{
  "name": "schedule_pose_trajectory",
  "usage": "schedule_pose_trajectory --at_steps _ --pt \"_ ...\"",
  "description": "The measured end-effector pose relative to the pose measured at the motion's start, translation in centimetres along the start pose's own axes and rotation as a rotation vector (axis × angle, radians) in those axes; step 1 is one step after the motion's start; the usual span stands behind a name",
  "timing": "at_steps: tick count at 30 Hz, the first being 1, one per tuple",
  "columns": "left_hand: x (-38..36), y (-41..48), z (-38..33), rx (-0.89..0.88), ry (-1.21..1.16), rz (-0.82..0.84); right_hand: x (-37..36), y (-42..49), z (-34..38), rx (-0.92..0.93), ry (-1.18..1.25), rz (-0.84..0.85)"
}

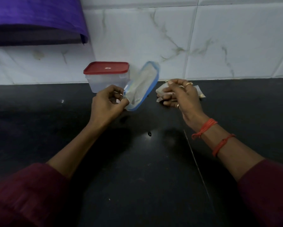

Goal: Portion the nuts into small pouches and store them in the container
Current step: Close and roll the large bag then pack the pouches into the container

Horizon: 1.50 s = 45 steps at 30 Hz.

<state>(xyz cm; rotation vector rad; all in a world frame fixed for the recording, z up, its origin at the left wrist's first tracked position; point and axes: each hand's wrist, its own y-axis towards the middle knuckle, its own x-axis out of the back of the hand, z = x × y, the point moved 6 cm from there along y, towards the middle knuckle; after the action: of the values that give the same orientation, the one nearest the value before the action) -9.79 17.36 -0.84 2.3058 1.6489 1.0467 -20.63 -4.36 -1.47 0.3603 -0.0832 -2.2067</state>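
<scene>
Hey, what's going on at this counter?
A person works at a black counter. Their left hand grips a blue-rimmed clear lid, tilted up on edge. Their right hand holds small clear pouches beside it. A red-lidded container sits shut near the tiled wall behind.

The left hand [107,102] pinched the near edge of a clear, blue-rimmed lid [144,86], which was tilted up on its side above the black countertop [137,161]. Behind it, against the marble-patterned wall tiles [219,38], stood 1 clear plastic container [104,82], closed with a red lid [106,68]. To the right, the right hand [185,97] curled its fingers around small clear pouches [161,91] just above the counter. It wore 2 rings [189,83], and 2 red thread bands [206,126] circled the wrist. Purple cloth [36,13] hung at the upper left.
</scene>
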Motion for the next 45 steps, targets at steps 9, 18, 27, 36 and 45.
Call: schedule_pose_trajectory --at_steps 9,18,27,36,45 --pt "0.1 1.0 1.7 -0.008 -0.005 0.117 4.0 2.9 -2.0 0.097 -0.464 -0.046" --pt "0.2 1.6 3.9 0.065 -0.028 0.243 3.3 3.0 -3.0 0.211 -0.810 0.224" --pt "0.5 1.7 5.1 0.166 -0.083 0.390 3.5 2.3 -1.3 0.319 -0.769 0.205" --pt "0.4 1.6 4.0 0.097 -0.055 0.323 2.1 1.7 -1.0 0.388 -0.745 0.282" --pt "0.5 1.1 3.0 -0.095 0.202 0.162 0.5 -0.3 -0.7 0.716 -1.332 0.296"
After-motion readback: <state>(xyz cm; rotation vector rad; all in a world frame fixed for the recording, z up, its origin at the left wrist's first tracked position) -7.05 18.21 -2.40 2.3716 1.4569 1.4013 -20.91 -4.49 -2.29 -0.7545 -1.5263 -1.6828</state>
